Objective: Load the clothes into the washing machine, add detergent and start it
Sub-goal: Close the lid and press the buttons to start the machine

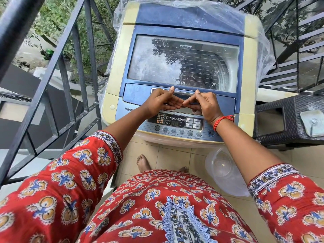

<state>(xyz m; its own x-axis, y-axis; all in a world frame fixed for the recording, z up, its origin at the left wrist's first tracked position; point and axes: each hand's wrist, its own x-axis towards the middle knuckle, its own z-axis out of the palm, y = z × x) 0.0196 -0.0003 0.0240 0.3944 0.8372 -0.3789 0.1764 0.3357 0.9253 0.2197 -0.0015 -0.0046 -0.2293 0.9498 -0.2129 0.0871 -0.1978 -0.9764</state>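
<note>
A blue and cream top-loading washing machine stands in front of me, its glass lid down. Both hands hook under the lid's front handle, thumbs resting on top. My left hand grips the handle's left part and my right hand, with a red thread at the wrist, grips the right part. Just below them lies the control panel with its buttons. The drum shows dimly through the glass; I cannot tell if clothes are inside. No detergent is in view.
A clear plastic basin sits on the tiled floor at the machine's right foot. A dark wicker stool stands to the right. Black metal railing runs along the left, stairs rise at the back right. A plastic sheet is bunched behind the machine.
</note>
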